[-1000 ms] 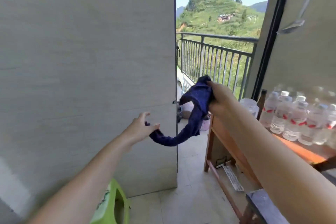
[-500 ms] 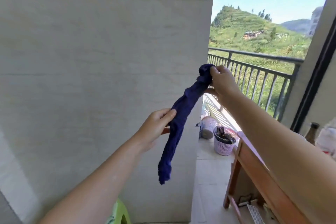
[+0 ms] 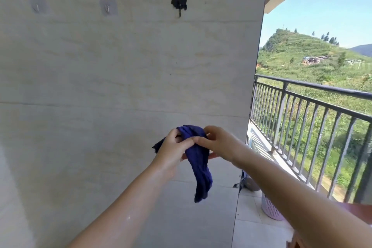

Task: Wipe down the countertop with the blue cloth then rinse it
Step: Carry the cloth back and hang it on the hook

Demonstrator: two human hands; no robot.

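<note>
The dark blue cloth [image 3: 198, 165] hangs bunched in the air in front of a pale tiled wall, its loose end drooping down. My left hand [image 3: 173, 149] grips its upper part from the left, with a small corner sticking out past the knuckles. My right hand [image 3: 219, 143] pinches the top of the cloth from the right, fingertips meeting the left hand's. No countertop or sink is in view.
Three wall hooks sit high on the wall: a black one [image 3: 179, 5] and two clear ones [image 3: 108, 7] to its left. A dark metal balcony railing [image 3: 314, 119] runs along the right. A pink basket [image 3: 270, 208] stands on the floor below it.
The view has swung left and up toward the wall. My hands have come together; the cloth, stretched long between them before, is now bunched at the top with one end hanging.
</note>
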